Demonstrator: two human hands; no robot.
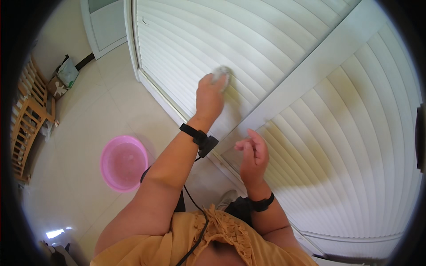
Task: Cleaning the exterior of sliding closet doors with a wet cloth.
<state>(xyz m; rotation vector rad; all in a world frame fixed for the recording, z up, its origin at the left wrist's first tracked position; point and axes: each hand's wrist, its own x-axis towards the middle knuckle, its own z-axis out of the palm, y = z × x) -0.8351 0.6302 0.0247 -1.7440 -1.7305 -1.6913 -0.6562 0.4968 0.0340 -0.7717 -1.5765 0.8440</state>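
Note:
My left hand (210,98) grips a pale grey-white cloth (222,74), blurred and partly hidden by the fingers, against a white ribbed sliding door panel (186,43). My right hand (255,154) holds nothing. Its fingers are loosely curled and apart, close to the lower part of the second ribbed panel (309,143). Between the panels runs a smooth white frame strip (296,79). Both wrists wear black straps, the left one with a small black box (208,146).
A pink plastic basin (106,166) with liquid in it stands on the tiled floor (93,116) to my left. Beyond it are wooden slatted furniture parts (31,121), a cardboard box (55,87) and a plastic bag (68,73). A black cable (196,206) hangs across my front.

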